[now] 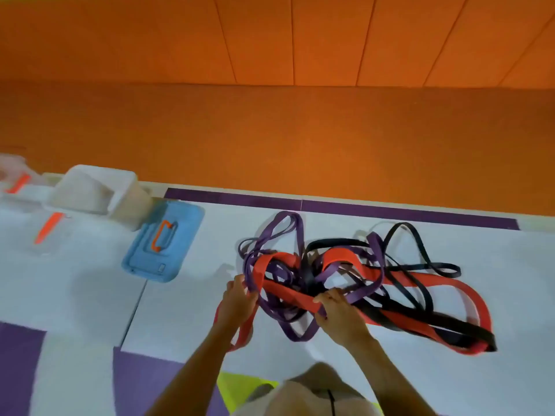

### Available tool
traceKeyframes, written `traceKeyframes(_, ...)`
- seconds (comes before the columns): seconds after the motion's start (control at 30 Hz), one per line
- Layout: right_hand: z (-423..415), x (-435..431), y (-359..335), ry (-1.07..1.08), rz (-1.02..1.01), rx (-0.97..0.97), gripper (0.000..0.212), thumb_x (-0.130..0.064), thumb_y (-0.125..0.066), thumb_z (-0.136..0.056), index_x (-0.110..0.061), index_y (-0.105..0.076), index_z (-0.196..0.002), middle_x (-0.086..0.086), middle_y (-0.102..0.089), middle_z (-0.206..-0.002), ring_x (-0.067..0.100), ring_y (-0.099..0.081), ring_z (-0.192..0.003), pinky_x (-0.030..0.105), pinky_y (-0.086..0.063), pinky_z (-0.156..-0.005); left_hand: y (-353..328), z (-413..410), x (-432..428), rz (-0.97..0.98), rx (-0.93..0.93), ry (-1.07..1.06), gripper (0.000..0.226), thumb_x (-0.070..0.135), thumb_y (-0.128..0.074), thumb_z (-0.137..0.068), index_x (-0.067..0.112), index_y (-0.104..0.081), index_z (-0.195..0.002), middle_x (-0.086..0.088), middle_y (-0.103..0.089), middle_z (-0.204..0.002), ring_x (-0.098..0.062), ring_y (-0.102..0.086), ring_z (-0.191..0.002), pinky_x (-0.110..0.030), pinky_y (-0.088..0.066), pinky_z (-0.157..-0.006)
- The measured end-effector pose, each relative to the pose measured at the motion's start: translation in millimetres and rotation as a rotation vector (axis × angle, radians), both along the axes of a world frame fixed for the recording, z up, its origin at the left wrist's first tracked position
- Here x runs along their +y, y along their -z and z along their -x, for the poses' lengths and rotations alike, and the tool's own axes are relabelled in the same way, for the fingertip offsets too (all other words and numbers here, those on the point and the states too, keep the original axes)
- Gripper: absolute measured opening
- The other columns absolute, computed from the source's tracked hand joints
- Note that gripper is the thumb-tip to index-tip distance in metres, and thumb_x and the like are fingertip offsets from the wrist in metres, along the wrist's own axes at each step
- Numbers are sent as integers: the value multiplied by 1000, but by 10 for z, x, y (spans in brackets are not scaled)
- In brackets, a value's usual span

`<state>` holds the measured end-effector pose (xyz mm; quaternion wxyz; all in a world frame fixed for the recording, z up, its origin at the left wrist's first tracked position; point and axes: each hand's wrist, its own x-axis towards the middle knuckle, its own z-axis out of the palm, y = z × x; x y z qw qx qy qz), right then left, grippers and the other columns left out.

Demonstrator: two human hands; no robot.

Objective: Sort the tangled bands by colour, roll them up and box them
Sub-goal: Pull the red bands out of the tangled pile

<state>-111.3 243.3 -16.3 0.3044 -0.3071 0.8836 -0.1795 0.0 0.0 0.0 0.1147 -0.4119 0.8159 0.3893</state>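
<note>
A tangle of bands lies on the white floor mat: wide red bands, purple bands and black bands are looped through one another. My left hand grips a red and a purple band at the heap's left edge. My right hand pinches a red band near the middle of the heap. A clear plastic box stands at the far left, with its blue lid lying flat beside it.
An orange floor and wall fill the space behind the mat. Purple strips edge the mat at the back and lower left. More clear plastic with orange clips sits at the far left. A yellow-green patch shows near my body.
</note>
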Motion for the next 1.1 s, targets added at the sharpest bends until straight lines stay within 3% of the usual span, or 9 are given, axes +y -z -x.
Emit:
traceKeyframes(0.23, 10, -66, 174, 57, -100, -17, 35, -28, -59, -103, -26, -57, -137, -2, -46, -148, 23, -42, -143, 39, -46, -113, 194, 267, -170, -269, 41, -274, 72, 26, -70, -102, 1, -29, -155, -18, -67, -133, -37, -68, -119, -46, -56, -103)
traceKeyframes(0.37, -19, -79, 171, 139, -62, -29, 24, -30, -55, -104, -25, -62, -127, -5, -52, -137, 18, -47, -133, 39, -47, -108, 356, 305, -299, -347, 113, -418, 55, 15, -80, -93, -2, -53, -137, -19, -74, -114, -40, -73, -105, -55, -57, -100)
traceKeyframes(0.5, -117, -187, 93, 225, 37, 77, 15, -25, -55, -104, -19, -69, -107, -3, -61, -116, 19, -59, -113, 33, -52, -94, 395, 202, -378, -292, 136, -256, 27, 28, -85, -88, 6, -73, -98, -7, -77, -85, -27, -73, -81, -27, -57, -71)
traceKeyframes(0.63, -206, -432, 33, 223, 195, 114, 19, -8, -57, -101, -17, -72, -108, -5, -63, -112, 13, -61, -106, 29, -51, -91, 428, 29, -526, -293, 174, -211, 30, 26, -85, -87, 2, -70, -80, 3, -69, -61, -10, -64, -56, -12, -45, -54)
traceKeyframes(0.7, -235, -627, 13, 161, 212, 71, 21, -11, -56, -103, -19, -72, -113, -6, -66, -113, 12, -63, -108, 27, -51, -92, 413, -88, -576, -340, 179, -219, 27, 22, -84, -89, 3, -67, -80, 4, -69, -58, -4, -64, -53, -17, -47, -58)
traceKeyframes(0.77, -293, -879, 42, 122, 221, 14, 24, -12, -56, -104, -18, -69, -124, -5, -69, -122, 11, -62, -115, 24, -48, -98, 383, -212, -584, -399, 202, -215, 24, 16, -82, -91, 5, -65, -78, 2, -70, -61, -16, -69, -62, -30, -55, -63)
traceKeyframes(0.87, -401, -1205, 94, 274, 287, -291, 34, -10, -64, -102, -15, -60, -136, -3, -71, -127, 10, -65, -116, 18, -50, -99, 300, -372, -561, -562, 296, -200, 20, 7, -74, -91, -2, -69, -75, -28, -72, -77, -46, -75, -79, -50, -64, -73)
traceKeyframes(0.93, -439, -1328, 113, 428, 340, -444, 29, -12, -65, -103, -15, -59, -131, 0, -71, -123, 14, -68, -115, 14, -51, -92, 234, -460, -536, -658, 320, -235, 16, 0, -71, -96, 2, -75, -80, -37, -72, -86, -51, -76, -85, -55, -65, -76)
traceKeyframes(1.1, -572, -1339, 120, 587, 440, -467, 18, 3, -63, -101, -4, -65, -117, 8, -70, -116, 20, -68, -108, 21, -53, -88, 173, -547, -450, -667, 417, -138, 13, 12, -69, -99, 1, -71, -106, -21, -76, -94, -45, -75, -94, -56, -62, -86)
